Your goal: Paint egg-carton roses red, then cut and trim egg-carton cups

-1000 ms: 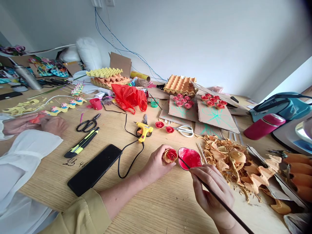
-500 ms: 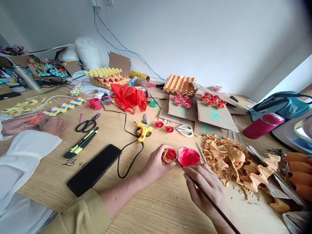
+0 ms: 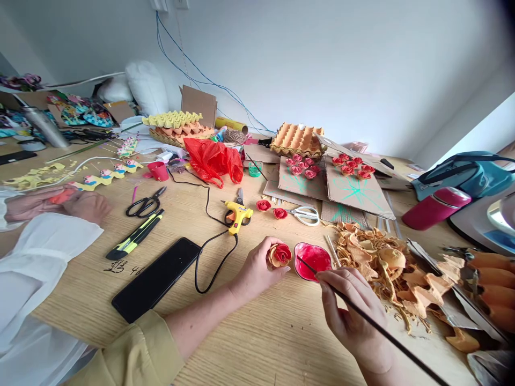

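My left hand (image 3: 257, 268) is closed round a small egg-carton rose (image 3: 280, 254), red in the middle and orange outside, held just above the wooden table. My right hand (image 3: 354, 313) grips a thin dark paintbrush (image 3: 386, 335). Its tip rests in a shallow dish of red paint (image 3: 311, 260) right of the rose. Two finished red roses (image 3: 271, 209) lie further back near a yellow glue gun (image 3: 237, 213).
A heap of orange carton scraps (image 3: 386, 268) lies to the right. A black phone (image 3: 156, 279), utility knife (image 3: 134, 241) and black scissors (image 3: 145, 203) lie left. Cardboard sheets with roses (image 3: 346, 185) and egg trays (image 3: 296, 140) stand behind. Another person's hands (image 3: 60, 203) work at the far left.
The brush tip has moved from the rose back into the red paint dish. My left hand still holds the rose in the same place.
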Demonstrator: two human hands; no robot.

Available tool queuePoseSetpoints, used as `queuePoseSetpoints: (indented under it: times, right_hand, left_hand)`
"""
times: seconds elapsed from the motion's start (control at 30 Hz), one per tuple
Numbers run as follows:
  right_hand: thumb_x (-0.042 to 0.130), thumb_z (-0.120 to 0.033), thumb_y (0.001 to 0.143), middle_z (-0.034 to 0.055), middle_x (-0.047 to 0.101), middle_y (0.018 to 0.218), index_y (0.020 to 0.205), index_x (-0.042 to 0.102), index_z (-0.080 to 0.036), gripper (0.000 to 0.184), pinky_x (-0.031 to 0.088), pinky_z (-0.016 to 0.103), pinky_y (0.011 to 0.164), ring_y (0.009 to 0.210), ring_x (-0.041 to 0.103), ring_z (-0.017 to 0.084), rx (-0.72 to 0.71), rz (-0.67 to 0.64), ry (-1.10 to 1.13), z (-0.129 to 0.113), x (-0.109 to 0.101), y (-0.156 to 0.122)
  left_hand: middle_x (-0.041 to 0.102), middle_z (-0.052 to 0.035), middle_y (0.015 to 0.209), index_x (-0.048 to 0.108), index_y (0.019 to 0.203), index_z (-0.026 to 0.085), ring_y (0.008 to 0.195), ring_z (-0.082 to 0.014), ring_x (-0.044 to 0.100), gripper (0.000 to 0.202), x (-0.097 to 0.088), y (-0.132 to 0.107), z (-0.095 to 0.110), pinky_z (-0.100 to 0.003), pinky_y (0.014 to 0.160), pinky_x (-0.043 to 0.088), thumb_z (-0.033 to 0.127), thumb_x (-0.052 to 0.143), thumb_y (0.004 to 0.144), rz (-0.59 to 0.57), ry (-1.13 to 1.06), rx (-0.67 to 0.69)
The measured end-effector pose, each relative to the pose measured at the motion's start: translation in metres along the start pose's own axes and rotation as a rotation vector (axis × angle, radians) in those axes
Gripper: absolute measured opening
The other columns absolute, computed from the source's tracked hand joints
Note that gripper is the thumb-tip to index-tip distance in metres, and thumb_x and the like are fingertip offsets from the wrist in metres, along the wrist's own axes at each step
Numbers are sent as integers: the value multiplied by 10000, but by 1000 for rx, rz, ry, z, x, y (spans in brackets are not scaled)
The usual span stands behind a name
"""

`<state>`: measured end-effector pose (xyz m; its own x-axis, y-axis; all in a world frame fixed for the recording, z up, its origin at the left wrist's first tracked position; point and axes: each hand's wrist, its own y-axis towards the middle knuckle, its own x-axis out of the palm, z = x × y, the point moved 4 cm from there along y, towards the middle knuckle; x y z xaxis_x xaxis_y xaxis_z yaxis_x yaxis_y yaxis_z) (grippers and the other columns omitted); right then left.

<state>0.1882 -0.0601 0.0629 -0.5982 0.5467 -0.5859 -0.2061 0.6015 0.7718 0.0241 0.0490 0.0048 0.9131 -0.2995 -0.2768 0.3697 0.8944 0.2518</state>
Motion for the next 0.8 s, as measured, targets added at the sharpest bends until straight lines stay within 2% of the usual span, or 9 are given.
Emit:
queuePoseSetpoints:
  times: [0.13, 0.27, 0.4, 0.53, 0.67, 0.8]
  right_hand:
    - [587, -138, 977, 16, 689, 794, 982, 622, -196, 68, 503, 278, 690, 697, 650, 146, 95, 33, -160, 12, -3, 3]
    - [593, -207, 997, -5, 716, 751, 910, 638, -213, 98, 487, 263, 613, 625, 680, 141, 137, 29, -205, 21, 5, 1]
    - [596, -224, 999, -11, 726, 744, 896, 656, -213, 120, 490, 259, 596, 585, 675, 130, 161, 28, -196, 25, 11, -3]
    - [618, -226, 984, -10, 715, 725, 865, 653, -206, 126, 487, 253, 583, 574, 667, 124, 178, 56, -206, 24, 6, -1]
    - [614, -201, 980, 1, 725, 755, 936, 680, -206, 80, 526, 257, 625, 613, 683, 137, 203, 157, -172, 19, -7, -1]
    - [628, -178, 966, 18, 762, 830, 1041, 702, -210, 110, 575, 264, 678, 699, 724, 157, 284, 215, -24, 18, -9, -10]
  left_hand:
    - [689, -24, 1028, 579, 1126, 199, 943, -181, 672, 454, 1, 3, -10, -291, 869, 534, 107, 751, 716, -3, -71, -15]
    - [679, -25, 1007, 568, 1121, 190, 934, -185, 663, 449, 3, 6, -22, -298, 856, 541, 161, 771, 722, -25, -177, -84]
    - [669, -21, 1020, 555, 1117, 189, 943, -175, 657, 463, 4, 9, -27, -294, 876, 532, 120, 755, 706, -18, -220, -114]
    - [667, -22, 1021, 558, 1100, 182, 937, -170, 655, 433, 5, 10, -27, -284, 860, 533, 94, 735, 715, -22, -248, -115]
    - [655, -14, 1001, 568, 1085, 178, 933, -165, 646, 410, 6, 8, -21, -276, 854, 530, 92, 730, 719, -60, -295, -109]
    - [636, -9, 992, 573, 1069, 174, 909, -150, 631, 384, 8, 7, -11, -257, 829, 521, 80, 705, 721, -105, -347, -102]
